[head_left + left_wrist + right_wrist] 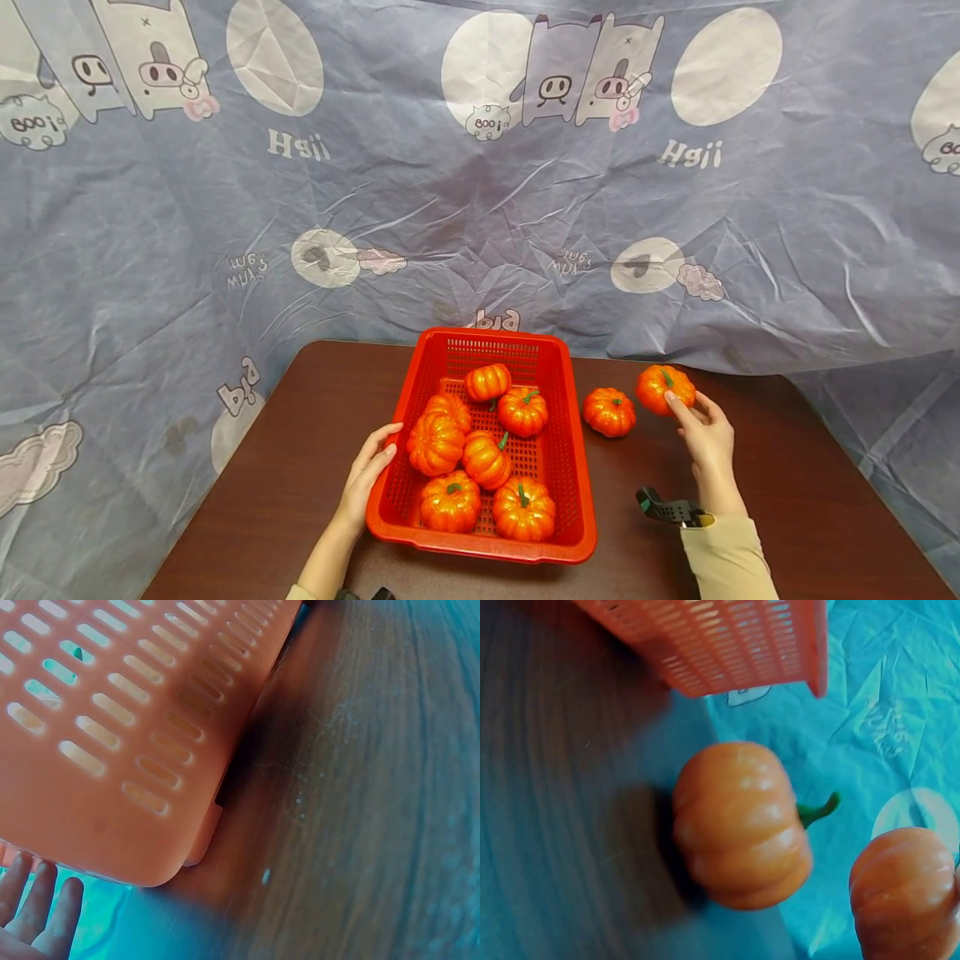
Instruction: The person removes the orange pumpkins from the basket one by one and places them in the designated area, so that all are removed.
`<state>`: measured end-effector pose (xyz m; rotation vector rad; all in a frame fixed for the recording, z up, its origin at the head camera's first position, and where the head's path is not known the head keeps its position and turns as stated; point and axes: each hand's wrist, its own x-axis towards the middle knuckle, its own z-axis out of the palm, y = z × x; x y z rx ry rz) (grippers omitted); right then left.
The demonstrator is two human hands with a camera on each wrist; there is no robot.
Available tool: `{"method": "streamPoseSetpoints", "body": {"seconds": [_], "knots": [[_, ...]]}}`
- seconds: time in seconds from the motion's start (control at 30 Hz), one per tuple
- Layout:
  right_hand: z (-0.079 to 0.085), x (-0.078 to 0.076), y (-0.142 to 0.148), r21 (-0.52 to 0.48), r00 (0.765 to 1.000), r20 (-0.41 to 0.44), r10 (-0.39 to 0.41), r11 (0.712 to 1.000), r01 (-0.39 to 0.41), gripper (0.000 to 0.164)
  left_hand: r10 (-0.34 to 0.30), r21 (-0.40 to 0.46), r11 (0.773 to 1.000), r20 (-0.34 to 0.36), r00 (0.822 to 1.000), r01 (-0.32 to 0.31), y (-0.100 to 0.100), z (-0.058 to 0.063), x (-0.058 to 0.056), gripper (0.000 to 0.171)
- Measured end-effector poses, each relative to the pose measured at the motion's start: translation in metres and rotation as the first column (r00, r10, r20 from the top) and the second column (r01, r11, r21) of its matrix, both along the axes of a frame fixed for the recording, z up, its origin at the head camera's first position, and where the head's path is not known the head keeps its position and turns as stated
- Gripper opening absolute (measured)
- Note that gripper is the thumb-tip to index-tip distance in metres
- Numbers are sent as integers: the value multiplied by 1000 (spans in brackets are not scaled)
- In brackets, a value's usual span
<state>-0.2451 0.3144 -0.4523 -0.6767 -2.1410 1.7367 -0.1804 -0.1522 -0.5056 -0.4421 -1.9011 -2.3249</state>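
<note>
In the head view a red plastic basket (582, 500) with slotted walls holds several small orange pumpkins (523, 510) with green stems. My left hand (365, 477) touches its left rim; in the left wrist view, straight fingers (63, 919) reach the basket's edge. My right hand (708, 440) pinches a pumpkin (657, 388) between thumb and fingers, to the right of the basket. Another pumpkin (608, 412) sits on the table between basket and right hand. The right wrist view shows this pumpkin (742, 825) close up, with the held pumpkin (904, 892) at the right edge.
The dark brown wooden table (277, 467) carries the basket. Behind it hangs a wrinkled grey-blue cloth (480, 200) with cartoon prints, reaching down to the table's back edge. A black wrist strap with a camera mount (667, 507) is on the right wrist.
</note>
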Motion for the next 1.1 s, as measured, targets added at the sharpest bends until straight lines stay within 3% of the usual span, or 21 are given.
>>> {"method": "streamPoseSetpoints", "body": {"seconds": [0.4,0.63,1.1], "knots": [[-25,0,10,19,1000,7,-23,1000,23,80,3,-5,1000,7,1000,-3,0,1,1,37],[-36,0,13,58,998,56,-15,998,12,82,15,-18,1000,-6,1000,-15,0,1,1,37],[-49,-2,11,39,999,53,0,999,-2,83,20,-17,1000,14,1000,-20,1,1,1,37]]}}
